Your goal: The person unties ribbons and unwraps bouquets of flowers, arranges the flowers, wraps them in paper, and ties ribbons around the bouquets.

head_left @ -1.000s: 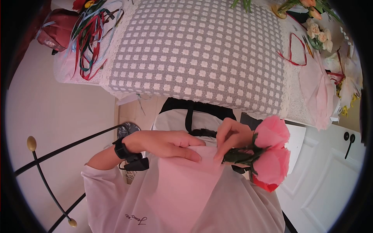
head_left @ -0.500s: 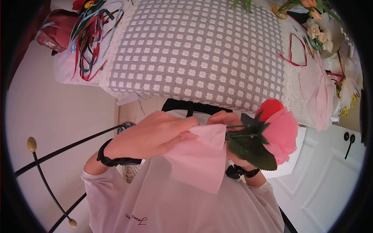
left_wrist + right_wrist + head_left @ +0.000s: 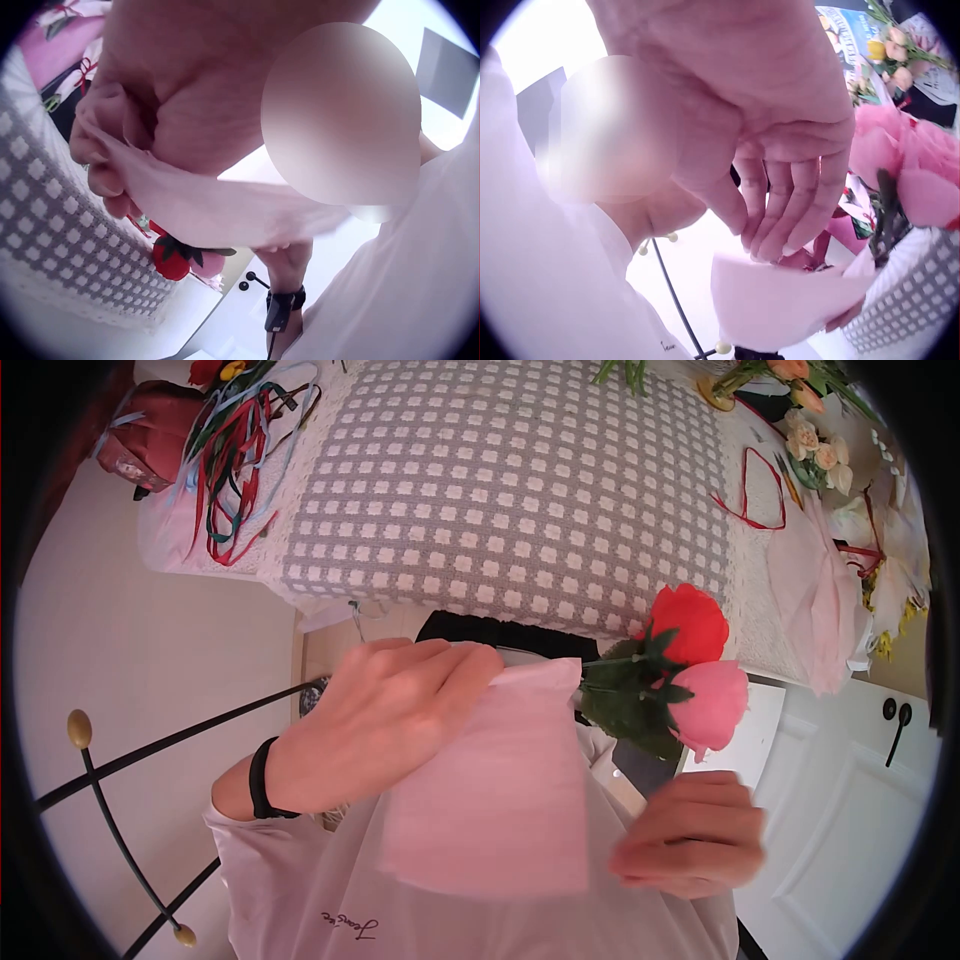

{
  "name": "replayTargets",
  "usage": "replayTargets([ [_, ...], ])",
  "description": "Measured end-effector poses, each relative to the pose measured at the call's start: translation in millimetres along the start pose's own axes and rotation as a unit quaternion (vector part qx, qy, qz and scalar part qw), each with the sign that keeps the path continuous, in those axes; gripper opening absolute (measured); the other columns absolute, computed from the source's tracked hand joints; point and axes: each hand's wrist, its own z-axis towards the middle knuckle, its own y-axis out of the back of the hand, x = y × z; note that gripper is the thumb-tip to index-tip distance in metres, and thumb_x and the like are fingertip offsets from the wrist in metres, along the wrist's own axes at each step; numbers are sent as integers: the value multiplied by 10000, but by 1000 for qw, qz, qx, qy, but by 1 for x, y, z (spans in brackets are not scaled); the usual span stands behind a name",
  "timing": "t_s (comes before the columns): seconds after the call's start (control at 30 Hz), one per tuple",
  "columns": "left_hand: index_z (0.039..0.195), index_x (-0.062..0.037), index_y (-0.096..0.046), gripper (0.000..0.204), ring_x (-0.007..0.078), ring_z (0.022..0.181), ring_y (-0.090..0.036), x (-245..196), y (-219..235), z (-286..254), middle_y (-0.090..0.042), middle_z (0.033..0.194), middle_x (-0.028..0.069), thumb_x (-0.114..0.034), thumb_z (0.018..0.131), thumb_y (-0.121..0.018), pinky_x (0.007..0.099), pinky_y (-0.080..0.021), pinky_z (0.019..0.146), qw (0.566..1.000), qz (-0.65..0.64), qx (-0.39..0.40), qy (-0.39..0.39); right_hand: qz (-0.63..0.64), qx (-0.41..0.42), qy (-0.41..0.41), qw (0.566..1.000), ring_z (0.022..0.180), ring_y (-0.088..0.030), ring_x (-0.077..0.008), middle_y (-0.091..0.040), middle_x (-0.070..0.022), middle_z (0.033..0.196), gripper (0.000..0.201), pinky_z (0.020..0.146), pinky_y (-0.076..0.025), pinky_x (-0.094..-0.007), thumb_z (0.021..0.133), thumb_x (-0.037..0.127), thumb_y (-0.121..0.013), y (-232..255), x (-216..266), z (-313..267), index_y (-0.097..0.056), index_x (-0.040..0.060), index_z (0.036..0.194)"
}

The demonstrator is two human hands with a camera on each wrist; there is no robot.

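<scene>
My left hand point(image 3: 370, 725) grips the top edge of a folded pink sheet point(image 3: 490, 800), whose lower part hangs over the shirt. From the sheet's right edge stick out a red rose point(image 3: 690, 622), a pink rose point(image 3: 710, 705) and green leaves point(image 3: 620, 710); their lower stems are hidden. In the left wrist view curled fingers point(image 3: 105, 176) hold the sheet point(image 3: 202, 206). My right hand point(image 3: 695, 835), blurred, is below the roses and apart from the sheet in the head view. Its fingers point(image 3: 780, 199) are loosely bent above the sheet point(image 3: 787, 300) in the right wrist view, holding nothing.
A table with a grey-and-white checked cloth point(image 3: 500, 490) lies ahead. Tangled ribbons point(image 3: 235, 480) are at its left; a red ribbon loop point(image 3: 765, 490), pink wrapping point(image 3: 815, 595) and pale flowers point(image 3: 820, 450) are at its right. A black metal rail point(image 3: 150, 755) stands at left.
My right hand has come away from the stems and moved down to the right. The sheet has swung out and hangs flatter, and the roses have turned so the red one shows above the pink.
</scene>
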Motion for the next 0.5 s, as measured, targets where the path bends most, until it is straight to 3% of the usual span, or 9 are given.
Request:
replayTargets([
  [0.07, 1028, -3, -632, 328, 332, 636, -627, -1, -1, -1, -619, 736, 120, 12, 702, -671, 436, -461, 536, 1000, 0, -6, 0, -12, -99, 39, 994, 493, -591, -174, -615, -34, 619, 245, 422, -405, -285, 669, 84, -895, 5, 5, 2, -757, -4, 851],
  [0.1, 1026, -3, -634, 330, 331, 636, -627, -2, -2, -2, -620, 741, 119, 10, 699, -672, 434, -460, 535, 1000, -1, -9, 1, -13, -99, 41, 994, 493, -591, -174, -615, -34, 619, 245, 422, -405, -285, 669, 84, -895, 6, 6, 5, -757, -4, 851],
  [0.17, 1026, -2, -634, 322, 335, 617, -616, -5, -3, -3, -614, 725, 123, 27, 708, -675, 432, -450, 528, 1000, -11, -22, 0, -211, -169, 26, 962, 533, -631, -153, -629, -42, 634, 260, 437, -424, -254, 673, 77, -907, 2, 8, 12, -760, -13, 867],
  [0.23, 1026, -1, -635, 314, 340, 598, -605, -8, -3, -5, -609, 709, 127, 43, 718, -678, 431, -441, 522, 999, -21, -34, 0, -224, -170, 0, 960, 545, -637, -153, -650, -67, 677, 248, 432, -424, -263, 697, 46, -907, -7, 12, 16, -755, -22, 880],
  [0.3, 1020, 14, -624, 228, 364, 562, -580, -10, 0, -7, -567, 649, 154, 76, 806, -676, 433, -401, 508, 996, -77, 7, 51, -211, -129, -95, 964, 512, -589, -177, -663, -92, 725, 247, 422, -397, -287, 714, 10, -891, -24, 15, 18, -748, -28, 912],
  [0.37, 1016, 24, -618, 166, 373, 545, -561, -9, -4, -8, -543, 628, 167, 64, 863, -669, 431, -379, 504, 990, -127, -3, 61, -208, -123, -116, 963, 489, -556, -178, -663, -89, 748, 290, 425, -392, -300, 745, -8, -871, -43, 8, 20, -735, -36, 1000],
  [0.43, 1013, 34, -611, 107, 382, 528, -542, -8, -9, -9, -519, 607, 180, 53, 920, -661, 429, -358, 500, 981, -177, -12, 73, -197, -189, -249, 929, 504, -570, -89, -671, -68, 682, 258, 450, -392, -249, 782, -23, -833, -57, 1, 25, -748, -25, 1026],
  [0.5, 1016, 38, -606, 66, 388, 529, -515, -8, -16, -9, -502, 613, 191, -5, 987, -647, 422, -341, 501, 968, -228, -12, 102, -185, -220, -263, 921, 508, -558, -82, -681, -61, 693, 210, 469, -384, -239, 846, -5, -802, -67, -12, 25, -731, -15, 1043],
])
